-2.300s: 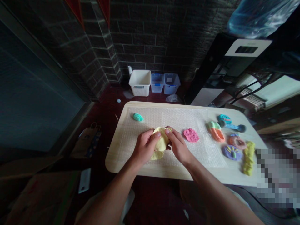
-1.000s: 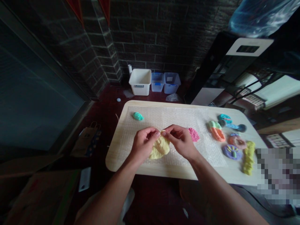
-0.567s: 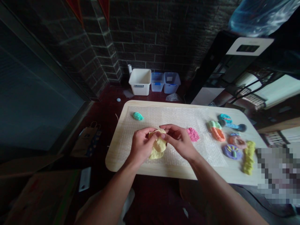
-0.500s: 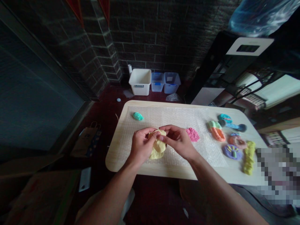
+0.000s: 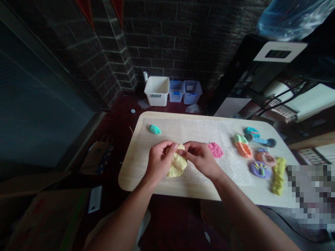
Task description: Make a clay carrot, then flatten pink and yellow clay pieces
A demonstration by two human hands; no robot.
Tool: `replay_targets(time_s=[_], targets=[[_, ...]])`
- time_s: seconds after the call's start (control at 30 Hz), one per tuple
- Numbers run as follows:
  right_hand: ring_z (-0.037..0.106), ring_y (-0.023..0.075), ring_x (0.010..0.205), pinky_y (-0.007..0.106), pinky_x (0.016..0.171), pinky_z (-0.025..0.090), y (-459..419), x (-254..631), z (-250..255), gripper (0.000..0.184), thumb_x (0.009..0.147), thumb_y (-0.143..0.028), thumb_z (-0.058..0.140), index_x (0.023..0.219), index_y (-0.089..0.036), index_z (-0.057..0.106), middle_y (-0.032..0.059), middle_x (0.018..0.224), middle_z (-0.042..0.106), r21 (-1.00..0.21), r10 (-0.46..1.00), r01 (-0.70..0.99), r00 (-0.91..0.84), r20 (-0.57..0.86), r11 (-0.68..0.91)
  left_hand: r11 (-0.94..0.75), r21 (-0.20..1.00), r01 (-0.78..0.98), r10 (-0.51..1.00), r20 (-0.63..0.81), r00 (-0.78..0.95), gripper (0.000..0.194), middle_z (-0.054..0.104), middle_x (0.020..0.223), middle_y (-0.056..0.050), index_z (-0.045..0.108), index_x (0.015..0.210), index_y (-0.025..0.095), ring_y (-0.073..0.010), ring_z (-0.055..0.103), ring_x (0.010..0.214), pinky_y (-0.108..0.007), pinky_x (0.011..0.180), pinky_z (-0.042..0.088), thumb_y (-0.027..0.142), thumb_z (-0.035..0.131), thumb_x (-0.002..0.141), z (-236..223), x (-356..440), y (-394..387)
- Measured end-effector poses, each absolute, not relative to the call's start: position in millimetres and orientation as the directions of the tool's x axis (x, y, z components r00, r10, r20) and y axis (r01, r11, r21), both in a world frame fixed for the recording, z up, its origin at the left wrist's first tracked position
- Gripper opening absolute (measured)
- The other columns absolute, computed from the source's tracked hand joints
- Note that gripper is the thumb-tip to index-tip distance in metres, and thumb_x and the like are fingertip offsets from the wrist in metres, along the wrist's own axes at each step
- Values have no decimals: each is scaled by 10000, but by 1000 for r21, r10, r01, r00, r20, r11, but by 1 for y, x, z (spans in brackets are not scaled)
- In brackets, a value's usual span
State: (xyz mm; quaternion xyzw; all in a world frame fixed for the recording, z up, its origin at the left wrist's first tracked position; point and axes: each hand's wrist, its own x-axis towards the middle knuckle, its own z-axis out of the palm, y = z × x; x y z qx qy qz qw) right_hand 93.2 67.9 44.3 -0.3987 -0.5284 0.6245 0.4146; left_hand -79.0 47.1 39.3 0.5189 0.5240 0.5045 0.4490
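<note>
Between my two hands is a lump of pale yellow modelling clay [image 5: 179,163], pinched at its upper part. My left hand [image 5: 161,161] has its thumb pressed on the clay's left side, fingers curled behind. My right hand [image 5: 201,157] grips the right side with thumb and fingers; some fingertips are hidden. Below the held part, more yellow clay [image 5: 175,173] hangs or lies over the bubble wrap; whether it is one piece I cannot tell. To the right of my right hand lies a bumpy pink clay piece [image 5: 216,150]. A turquoise clay lump [image 5: 155,129] sits farther back on the left.
Bubble wrap [image 5: 141,146] covers much of the wooden table [image 5: 128,181]. Several coloured clay figures, among them a purple disc [image 5: 258,169] and a yellow-green strip [image 5: 278,176], stand at the right. Behind the table are a white bin [image 5: 157,91], clear boxes [image 5: 192,93] and a water dispenser [image 5: 243,69].
My thumbs have shifted slightly on the yellow clay, and its upper part bulges a little more to the right. Both hands remain on it; the other pieces have not moved.
</note>
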Motion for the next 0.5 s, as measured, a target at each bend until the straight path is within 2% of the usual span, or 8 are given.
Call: replay_targets(time_s=[0.1, 0.17, 0.23, 0.33, 0.5], targets=[[559, 111, 617, 251, 587, 446, 69, 94, 42, 319, 768, -420, 930, 840, -163, 756, -12, 696, 658, -986, 949, -128, -308, -66, -110, 32, 993, -112, 999, -36, -28, 275, 719, 808, -32, 751, 879, 186, -171, 635, 735, -247, 639, 475, 445, 699, 953, 35, -78, 49], [566, 112, 618, 253, 589, 451, 71, 96, 39, 322, 768, -422, 929, 839, -163, 749, -11, 697, 658, -981, 962, -152, -261, -75, -117, 95, 958, -272, 995, -97, 5, 278, 748, 918, -53, 753, 971, 192, -193, 671, 803, -269, 685, 526, 463, 697, 948, 32, -77, 50], [566, 110, 611, 249, 579, 452, 72, 97, 38, 330, 774, -431, 924, 812, -162, 736, -9, 691, 657, -979, 973, -167, -218, -80, -118, 141, 922, -361, 990, -141, 26, 298, 757, 970, -69, 749, 1025, 188, -204, 689, 820, -288, 700, 556, 468, 729, 925, 31, -76, 51], [581, 115, 605, 248, 565, 468, 72, 96, 39, 347, 808, -470, 895, 841, -159, 746, 5, 704, 678, -982, 972, -150, -223, -78, -113, 135, 939, -318, 990, -138, 12, 305, 744, 881, -59, 752, 977, 162, -181, 680, 757, -276, 689, 547, 452, 787, 888, 28, -76, 52], [538, 113, 553, 245, 512, 435, 70, 94, 40, 419, 878, -563, 805, 796, -156, 754, 2, 638, 640, -996, 975, -82, -219, -22, -40, 50, 997, -67, 999, -50, 0, 314, 736, 790, -43, 794, 900, 149, -162, 652, 701, -248, 641, 494, 462, 768, 903, 26, -79, 51]])
